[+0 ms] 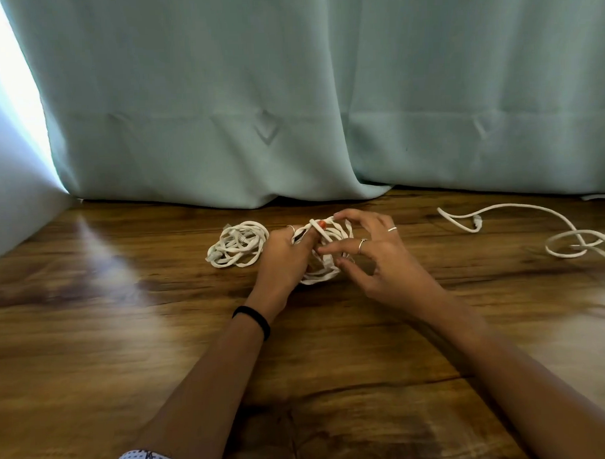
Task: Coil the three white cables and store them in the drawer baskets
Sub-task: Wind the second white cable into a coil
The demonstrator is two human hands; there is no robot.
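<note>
A coiled white cable (235, 244) lies on the wooden floor just left of my hands. Between my hands is a second white cable (324, 266), partly wound into loops. My left hand (284, 261) grips its coil from the left, thumb up with a strand over it. My right hand (381, 257) hovers over the coil's right side with fingers spread, fingertips touching the loops. A third white cable (548, 227) sprawls loose on the floor at the far right. No drawer or baskets are in view.
A pale green curtain (290, 109) hangs to the floor right behind the cables. A white wall (8, 191) borders the left side. The wooden floor (125, 304) stretches toward me.
</note>
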